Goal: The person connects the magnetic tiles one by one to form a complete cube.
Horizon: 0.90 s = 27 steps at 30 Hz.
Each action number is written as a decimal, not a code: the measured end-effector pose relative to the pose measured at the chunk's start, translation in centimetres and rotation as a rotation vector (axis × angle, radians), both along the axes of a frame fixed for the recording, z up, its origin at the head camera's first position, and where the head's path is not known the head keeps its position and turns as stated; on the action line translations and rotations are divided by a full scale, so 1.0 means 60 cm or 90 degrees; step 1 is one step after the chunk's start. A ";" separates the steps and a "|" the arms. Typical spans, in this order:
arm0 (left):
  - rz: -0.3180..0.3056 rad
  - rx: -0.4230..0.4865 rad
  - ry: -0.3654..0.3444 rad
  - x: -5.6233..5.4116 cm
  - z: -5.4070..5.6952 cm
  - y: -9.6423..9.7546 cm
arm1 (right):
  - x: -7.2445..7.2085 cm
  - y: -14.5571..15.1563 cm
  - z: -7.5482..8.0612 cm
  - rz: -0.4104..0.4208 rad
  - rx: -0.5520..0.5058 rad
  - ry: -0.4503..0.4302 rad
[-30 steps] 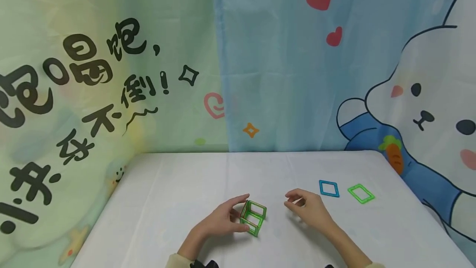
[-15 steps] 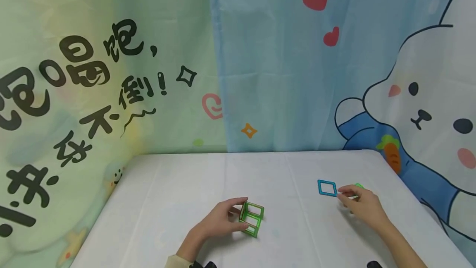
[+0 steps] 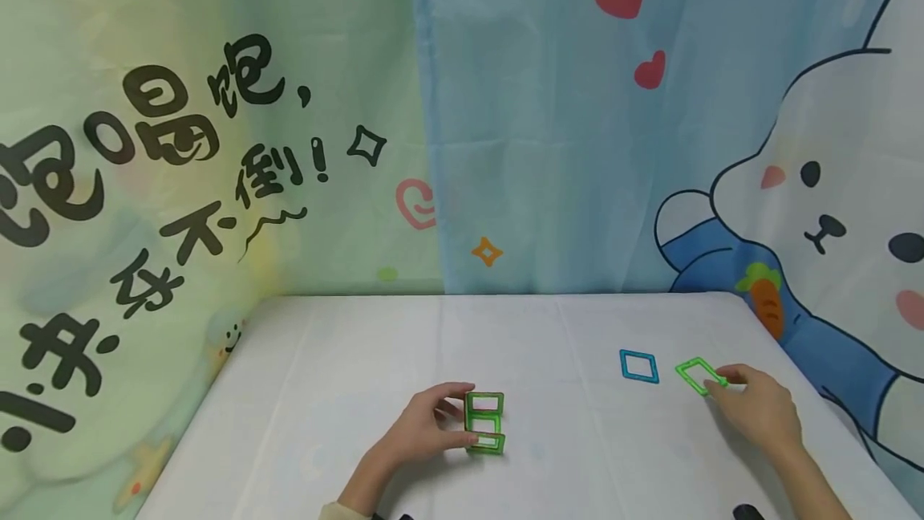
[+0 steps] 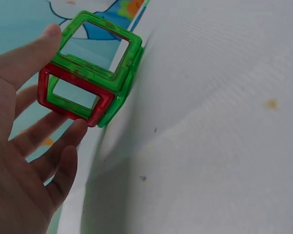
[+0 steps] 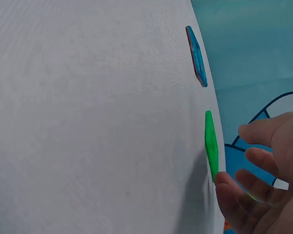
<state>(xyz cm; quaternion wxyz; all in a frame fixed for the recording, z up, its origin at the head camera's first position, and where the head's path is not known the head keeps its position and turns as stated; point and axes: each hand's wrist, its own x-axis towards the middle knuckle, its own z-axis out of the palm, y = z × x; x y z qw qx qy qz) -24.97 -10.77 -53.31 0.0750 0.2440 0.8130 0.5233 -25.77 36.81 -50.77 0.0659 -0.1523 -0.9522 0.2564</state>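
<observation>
In my left hand (image 3: 435, 424) I hold a part-built box of magnetic tiles (image 4: 90, 73), green squares joined with a red one. My thumb presses one edge of it, while fingertips support the red tile's side in the left wrist view. At the right of the table, a flat green square magnetic tile (image 3: 689, 369) lies under the fingertips of my right hand (image 3: 761, 408). One fingertip meets the tile's near end in the right wrist view, with the upper digit standing apart from it. A blue square magnetic tile (image 3: 638, 378) lies left of the green one.
The table (image 3: 346, 359) has a white cloth cover. Behind it hangs a printed curtain (image 3: 534, 143) with hearts, lettering and a cartoon rabbit (image 3: 830, 183). The green tile lies not far from the table's right edge.
My right hand has moved right, from mid-table past the blue tile to the green tile's right corner. The left hand has turned the tile box slightly; the two loose tiles stay put.
</observation>
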 end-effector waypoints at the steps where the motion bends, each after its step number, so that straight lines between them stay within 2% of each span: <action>1: 0.000 0.000 0.002 0.000 0.000 -0.001 | -0.002 0.000 -0.004 -0.013 -0.006 -0.005; 7: -0.001 -0.008 -0.005 0.000 -0.004 -0.008 | -0.010 0.002 -0.026 -0.047 -0.038 -0.029; 13: 0.004 -0.022 0.001 -0.001 -0.003 -0.008 | -0.017 0.003 -0.033 -0.060 -0.034 -0.045; 21: 0.014 -0.016 0.011 0.004 -0.004 -0.008 | -0.020 0.005 -0.036 -0.045 -0.001 -0.032; 27: 0.013 -0.008 0.009 0.003 -0.006 -0.008 | -0.018 0.005 -0.028 -0.031 0.016 -0.064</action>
